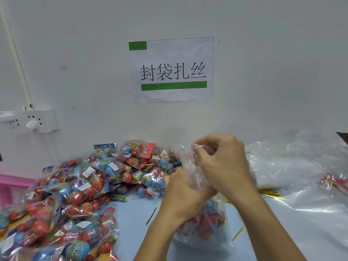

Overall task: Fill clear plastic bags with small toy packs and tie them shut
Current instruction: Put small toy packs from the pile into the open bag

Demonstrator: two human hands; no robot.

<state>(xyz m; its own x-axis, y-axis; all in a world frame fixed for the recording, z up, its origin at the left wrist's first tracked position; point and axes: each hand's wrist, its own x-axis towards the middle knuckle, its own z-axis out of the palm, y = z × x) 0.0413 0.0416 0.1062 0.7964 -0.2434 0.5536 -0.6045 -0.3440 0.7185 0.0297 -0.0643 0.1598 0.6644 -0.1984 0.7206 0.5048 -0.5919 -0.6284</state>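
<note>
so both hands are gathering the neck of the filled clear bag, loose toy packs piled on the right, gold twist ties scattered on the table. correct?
One error: the toy pack pile lies on the left, not the right, as the head view shows. The rest stands: the left hand and right hand gather the neck of the filled clear bag, and gold twist ties are scattered on the table.

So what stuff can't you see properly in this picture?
- Head view: how many toy packs are in the clear bag; both forearms cover it.
- Left hand fingertips: hidden behind the crumpled bag neck.
- Toy pile: cut off by the left and bottom edges.
- Pack labels: too small to read.
</note>
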